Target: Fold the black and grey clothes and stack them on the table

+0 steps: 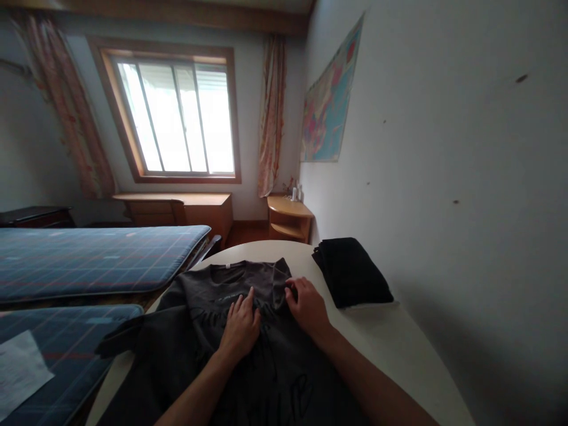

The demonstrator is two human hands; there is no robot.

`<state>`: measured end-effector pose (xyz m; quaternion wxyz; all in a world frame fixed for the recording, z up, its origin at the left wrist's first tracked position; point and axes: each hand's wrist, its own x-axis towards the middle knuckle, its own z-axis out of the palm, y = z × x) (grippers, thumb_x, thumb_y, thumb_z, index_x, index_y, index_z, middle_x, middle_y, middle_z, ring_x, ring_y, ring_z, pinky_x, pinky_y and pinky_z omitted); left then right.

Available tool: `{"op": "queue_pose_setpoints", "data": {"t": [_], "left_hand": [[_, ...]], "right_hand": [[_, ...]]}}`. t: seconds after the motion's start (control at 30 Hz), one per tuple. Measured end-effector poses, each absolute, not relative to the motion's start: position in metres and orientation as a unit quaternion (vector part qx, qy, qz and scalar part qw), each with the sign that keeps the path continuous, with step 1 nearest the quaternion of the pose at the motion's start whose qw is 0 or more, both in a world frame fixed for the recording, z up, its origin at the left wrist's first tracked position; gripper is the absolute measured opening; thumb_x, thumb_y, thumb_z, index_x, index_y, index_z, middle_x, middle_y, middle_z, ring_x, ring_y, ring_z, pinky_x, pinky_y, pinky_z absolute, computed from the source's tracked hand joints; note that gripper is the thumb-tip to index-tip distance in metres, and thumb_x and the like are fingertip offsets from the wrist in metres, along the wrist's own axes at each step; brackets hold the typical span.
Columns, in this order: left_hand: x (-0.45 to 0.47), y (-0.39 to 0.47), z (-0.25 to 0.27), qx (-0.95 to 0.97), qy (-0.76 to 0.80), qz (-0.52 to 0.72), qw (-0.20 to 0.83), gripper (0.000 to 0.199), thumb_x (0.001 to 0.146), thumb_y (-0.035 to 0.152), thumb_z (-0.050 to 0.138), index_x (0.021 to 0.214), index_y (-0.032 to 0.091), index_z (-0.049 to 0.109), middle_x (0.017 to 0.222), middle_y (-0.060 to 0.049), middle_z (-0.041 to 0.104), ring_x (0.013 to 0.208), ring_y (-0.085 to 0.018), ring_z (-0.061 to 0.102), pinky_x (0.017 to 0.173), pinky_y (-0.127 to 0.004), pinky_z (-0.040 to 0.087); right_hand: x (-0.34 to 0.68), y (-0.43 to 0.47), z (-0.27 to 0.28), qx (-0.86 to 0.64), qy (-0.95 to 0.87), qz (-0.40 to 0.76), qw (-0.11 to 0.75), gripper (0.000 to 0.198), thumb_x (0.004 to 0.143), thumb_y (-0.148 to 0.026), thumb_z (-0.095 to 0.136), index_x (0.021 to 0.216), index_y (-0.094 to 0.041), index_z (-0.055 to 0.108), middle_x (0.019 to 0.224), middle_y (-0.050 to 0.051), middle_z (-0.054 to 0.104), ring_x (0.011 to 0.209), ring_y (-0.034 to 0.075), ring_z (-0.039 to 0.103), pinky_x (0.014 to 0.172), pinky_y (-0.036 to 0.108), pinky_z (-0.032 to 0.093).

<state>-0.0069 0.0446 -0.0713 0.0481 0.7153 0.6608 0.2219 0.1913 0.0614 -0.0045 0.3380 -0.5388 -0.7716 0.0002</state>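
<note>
A dark grey T-shirt [208,307] with black lettering lies spread on the round cream table [355,337], its collar towards the far edge. One sleeve spreads out at the left; at the right, the cloth is folded inward near the shoulder. My left hand [242,325] rests on the chest of the shirt, fingers stretched out over the print. At the right shoulder edge, my right hand [306,305] has its thumb and fingers bent together on the folded cloth. Lower parts of the shirt lie beneath my forearms.
A stack of folded black cloth [352,272] sits on the table's right side, near the white wall [444,148]. Two blue plaid mattresses [97,260] are at the left, the nearer with a paper sheet [22,373]. Beyond stand a wooden desk [208,201] and a corner shelf [290,207].
</note>
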Motion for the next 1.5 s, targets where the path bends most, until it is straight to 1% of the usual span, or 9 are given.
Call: {"op": "queue_pose_setpoints", "data": {"t": [0.17, 0.27, 0.43, 0.57, 0.7, 0.87, 1.1, 1.3, 1.5], "left_hand": [[-0.007, 0.044, -0.073, 0.719, 0.65, 0.242, 0.05, 0.057, 0.095, 0.027, 0.031, 0.149, 0.011, 0.041, 0.156, -0.01, 0.037, 0.146, -0.03, 0.028, 0.119, -0.048, 0.021], [-0.009, 0.046, -0.072, 0.703, 0.641, 0.298, 0.082, 0.057, 0.094, 0.027, 0.032, 0.148, 0.011, 0.042, 0.153, -0.013, 0.041, 0.144, -0.029, 0.033, 0.118, -0.048, 0.022], [-0.015, 0.05, -0.067, 0.604, 0.634, 0.442, 0.195, 0.06, 0.099, 0.034, 0.029, 0.155, 0.013, 0.025, 0.144, -0.015, 0.052, 0.133, -0.025, 0.05, 0.112, -0.044, 0.036], [-0.018, 0.054, -0.066, 0.548, 0.633, 0.498, 0.225, 0.058, 0.102, 0.041, 0.027, 0.156, 0.018, 0.026, 0.15, -0.013, 0.045, 0.137, -0.024, 0.045, 0.112, -0.043, 0.038], [-0.018, 0.057, -0.073, 0.613, 0.626, 0.454, 0.16, 0.053, 0.101, 0.04, 0.033, 0.148, 0.018, 0.042, 0.151, -0.011, 0.044, 0.141, -0.025, 0.039, 0.117, -0.045, 0.031], [-0.009, 0.055, -0.068, 0.704, 0.601, 0.379, 0.013, 0.04, 0.098, 0.035, 0.043, 0.128, 0.017, 0.062, 0.141, -0.012, 0.053, 0.134, -0.027, 0.046, 0.114, -0.047, 0.035], [0.035, 0.084, 0.0, 0.795, 0.577, 0.186, -0.007, 0.039, 0.102, 0.03, 0.037, 0.137, 0.026, 0.051, 0.123, -0.007, 0.066, 0.114, -0.023, 0.061, 0.1, -0.039, 0.044], [0.074, 0.12, 0.018, 0.754, 0.645, 0.129, -0.009, 0.065, 0.091, 0.051, 0.056, 0.143, 0.014, 0.043, 0.112, -0.02, 0.068, 0.104, -0.036, 0.066, 0.085, -0.045, 0.05], [0.084, 0.125, 0.014, 0.748, 0.66, 0.071, -0.01, 0.052, 0.09, 0.011, 0.05, 0.142, 0.014, 0.046, 0.105, -0.022, 0.068, 0.103, -0.033, 0.067, 0.086, -0.043, 0.05]], "right_hand": [[0.203, 0.099, 0.003, -0.68, -0.673, 0.15, 0.248, 0.057, 0.083, -0.055, 0.062, 0.12, -0.011, 0.064, 0.121, 0.021, 0.063, 0.116, 0.039, 0.057, 0.093, 0.048, 0.044], [0.199, 0.111, 0.015, -0.658, -0.676, 0.206, 0.259, 0.043, 0.089, -0.049, 0.056, 0.107, -0.013, 0.069, 0.108, 0.018, 0.069, 0.108, 0.035, 0.062, 0.092, 0.045, 0.045], [0.178, 0.103, 0.034, -0.471, -0.751, 0.309, 0.345, 0.045, 0.099, -0.049, 0.04, 0.124, -0.018, 0.061, 0.112, 0.006, 0.07, 0.106, 0.018, 0.064, 0.092, 0.028, 0.047], [0.181, 0.083, 0.021, -0.465, -0.772, 0.277, 0.333, 0.037, 0.096, -0.04, 0.046, 0.117, -0.014, 0.064, 0.111, 0.01, 0.069, 0.105, 0.022, 0.063, 0.093, 0.032, 0.046], [0.208, 0.069, -0.006, -0.609, -0.755, 0.077, 0.231, 0.042, 0.091, -0.036, 0.057, 0.126, -0.013, 0.06, 0.125, 0.016, 0.061, 0.116, 0.03, 0.055, 0.101, 0.041, 0.04], [0.238, 0.065, -0.027, -0.622, -0.749, 0.114, 0.199, 0.041, 0.091, -0.035, 0.06, 0.124, -0.012, 0.062, 0.113, 0.015, 0.066, 0.11, 0.028, 0.059, 0.096, 0.037, 0.043], [0.235, 0.051, -0.029, -0.471, -0.791, 0.18, 0.347, 0.029, 0.088, -0.012, 0.056, 0.114, -0.018, 0.067, 0.109, 0.007, 0.064, 0.101, 0.019, 0.06, 0.093, 0.029, 0.045], [0.228, 0.035, -0.026, -0.295, -0.881, 0.199, 0.312, 0.041, 0.085, 0.0, 0.047, 0.111, -0.022, 0.07, 0.114, 0.004, 0.066, 0.111, 0.017, 0.057, 0.101, 0.028, 0.044], [0.241, 0.023, -0.007, -0.365, -0.88, 0.181, 0.246, 0.041, 0.079, -0.006, 0.055, 0.115, -0.022, 0.064, 0.121, 0.005, 0.062, 0.112, 0.019, 0.058, 0.098, 0.027, 0.043]]}}
